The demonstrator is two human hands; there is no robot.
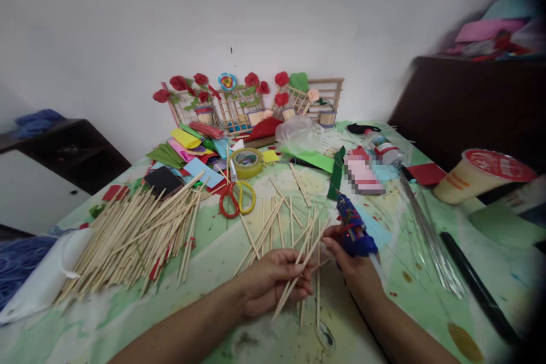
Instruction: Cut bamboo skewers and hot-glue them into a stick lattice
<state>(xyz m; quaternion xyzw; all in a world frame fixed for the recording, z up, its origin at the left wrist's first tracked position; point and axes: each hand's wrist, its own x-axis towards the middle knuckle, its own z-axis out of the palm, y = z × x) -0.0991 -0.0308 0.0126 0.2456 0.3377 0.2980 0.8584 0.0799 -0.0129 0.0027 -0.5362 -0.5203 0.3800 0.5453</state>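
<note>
Thin wooden sticks in your left hand, a glue gun in your right

Your left hand (279, 276) is closed on a few slim, pale wooden sticks (285, 297), thumb on top and fingers beneath. They slant in front of you, over the green tablecloth (200, 318), upper ends leaning toward your right hand (358, 276). That hand holds a blue glue gun (355, 230), nozzle pointing away from you; you cannot tell whether its thumb and fingertips touch the sticks.

The sticks look very light, stiff and straight, likely to roll between the fingers and snap if bent hard. A light pinch near mid-length should balance them and leave the ends free. The gun looks heavier; its handle is the place to hold, clear of the probably hot nozzle.
</note>
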